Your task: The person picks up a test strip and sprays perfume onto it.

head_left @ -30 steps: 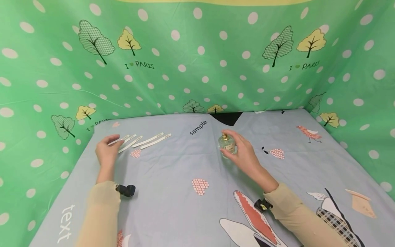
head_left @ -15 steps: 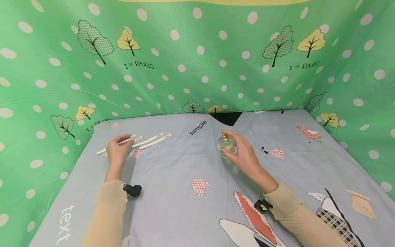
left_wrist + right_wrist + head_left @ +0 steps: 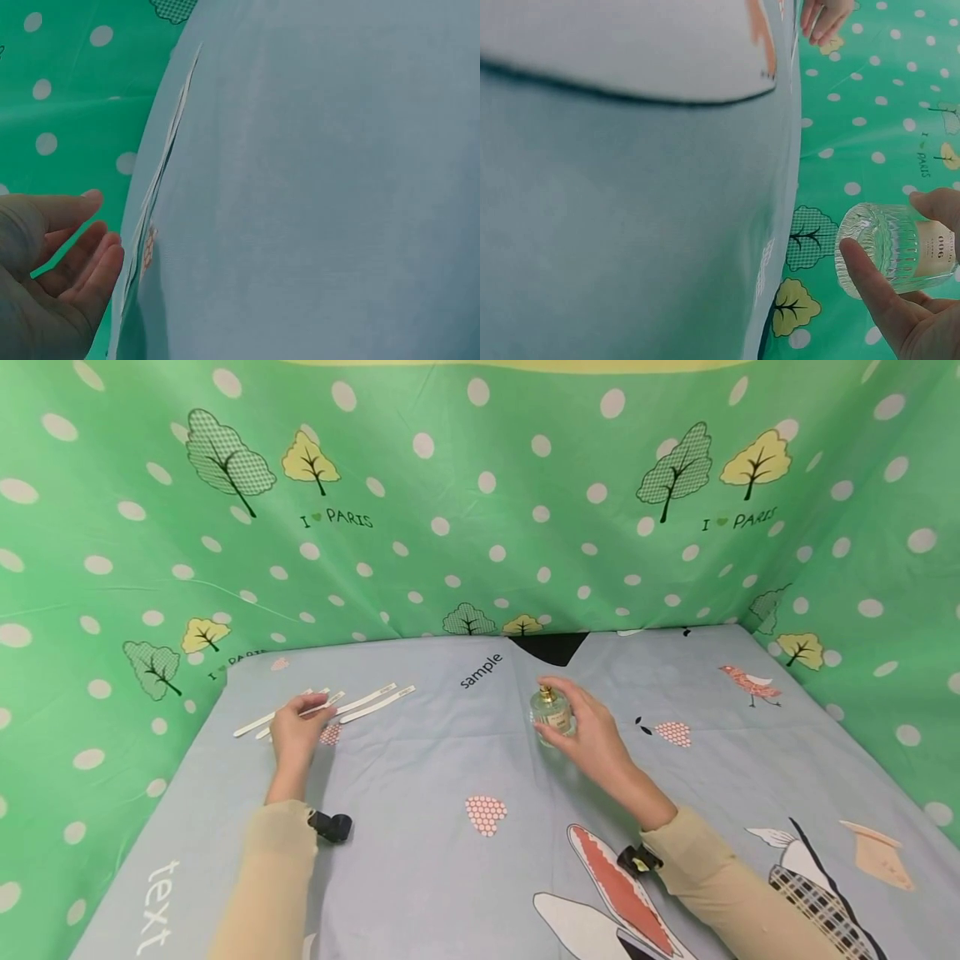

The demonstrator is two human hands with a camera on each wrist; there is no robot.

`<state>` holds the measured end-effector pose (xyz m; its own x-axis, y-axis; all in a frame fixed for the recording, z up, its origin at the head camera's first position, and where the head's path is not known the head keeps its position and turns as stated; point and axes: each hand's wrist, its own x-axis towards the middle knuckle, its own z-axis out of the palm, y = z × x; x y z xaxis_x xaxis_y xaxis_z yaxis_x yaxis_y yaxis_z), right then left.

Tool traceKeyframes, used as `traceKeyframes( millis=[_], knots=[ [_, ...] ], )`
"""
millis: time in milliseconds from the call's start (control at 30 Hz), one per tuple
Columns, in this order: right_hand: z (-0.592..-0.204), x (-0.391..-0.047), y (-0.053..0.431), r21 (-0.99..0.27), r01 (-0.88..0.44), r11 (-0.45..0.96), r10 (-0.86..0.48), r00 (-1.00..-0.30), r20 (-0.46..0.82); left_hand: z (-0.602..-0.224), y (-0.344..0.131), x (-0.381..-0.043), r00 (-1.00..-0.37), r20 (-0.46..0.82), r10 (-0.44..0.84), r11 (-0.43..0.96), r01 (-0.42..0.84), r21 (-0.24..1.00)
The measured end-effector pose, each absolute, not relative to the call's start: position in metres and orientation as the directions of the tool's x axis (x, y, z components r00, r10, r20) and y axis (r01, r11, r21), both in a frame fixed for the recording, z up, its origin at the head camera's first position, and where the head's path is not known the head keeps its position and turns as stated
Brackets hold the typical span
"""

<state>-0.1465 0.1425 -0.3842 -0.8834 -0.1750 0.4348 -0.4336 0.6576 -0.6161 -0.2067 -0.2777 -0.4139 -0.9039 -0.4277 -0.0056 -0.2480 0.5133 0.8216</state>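
Note:
My right hand (image 3: 594, 731) grips a clear glass perfume bottle (image 3: 553, 712) with a gold neck and a pale label, a little above the cloth. In the right wrist view, thumb and fingers stand around the ribbed bottle (image 3: 889, 244). Several white perfume test strips (image 3: 377, 703) lie fanned out at the back left, with small print at their far ends. Over these strips hovers my left hand (image 3: 294, 733), hiding part of them. The left wrist view has the hand (image 3: 56, 277) with fingers apart, nothing between them, beside the strips (image 3: 161, 169).
A grey-blue printed cloth (image 3: 420, 860) covers the table. Green dotted fabric (image 3: 480, 510) hangs along the back and both sides, meeting the table's far edge behind the strips. Small black cameras (image 3: 331, 827) sit on both wrists.
My left hand has moved right along the row of strips, uncovering the leftmost ones. My right hand and the perfume bottle have stayed in place.

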Motion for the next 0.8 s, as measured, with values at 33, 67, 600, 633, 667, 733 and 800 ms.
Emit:
traceKeyframes(
  millis=[33, 67, 600, 633, 667, 733, 800],
  knots=[
    [-0.3842, -0.1464, 0.1425, -0.617, -0.433, 0.657, -0.174, -0.884, 0.435, -0.4143, -0.2772, -0.2066, -0.903, -0.004, -0.430, 0.513, -0.248, 0.822],
    [-0.3842, -0.1464, 0.1425, -0.617, -0.434, 0.657, -0.174, -0.883, 0.436, -0.4150, -0.2768, -0.2066, -0.903, -0.003, -0.430, 0.516, -0.249, 0.820],
    [-0.3841, -0.1467, 0.1434, -0.619, -0.433, 0.655, -0.171, -0.883, 0.437, -0.4179, -0.2765, -0.2070, -0.895, -0.006, -0.446, 0.524, -0.266, 0.809],
    [-0.3840, -0.1467, 0.1434, -0.620, -0.433, 0.654, -0.171, -0.883, 0.436, -0.4183, -0.2767, -0.2075, -0.893, -0.009, -0.450, 0.523, -0.271, 0.808],
    [-0.3839, -0.1467, 0.1434, -0.621, -0.431, 0.655, -0.170, -0.884, 0.435, -0.4186, -0.2771, -0.2077, -0.891, -0.013, -0.454, 0.522, -0.277, 0.806],
    [-0.3839, -0.1466, 0.1435, -0.622, -0.430, 0.654, -0.169, -0.885, 0.434, -0.4198, -0.2780, -0.2083, -0.887, -0.018, -0.461, 0.518, -0.286, 0.806],
    [-0.3839, -0.1467, 0.1436, -0.622, -0.430, 0.654, -0.169, -0.885, 0.434, -0.4209, -0.2785, -0.2088, -0.886, -0.018, -0.464, 0.522, -0.289, 0.803]
  ],
)
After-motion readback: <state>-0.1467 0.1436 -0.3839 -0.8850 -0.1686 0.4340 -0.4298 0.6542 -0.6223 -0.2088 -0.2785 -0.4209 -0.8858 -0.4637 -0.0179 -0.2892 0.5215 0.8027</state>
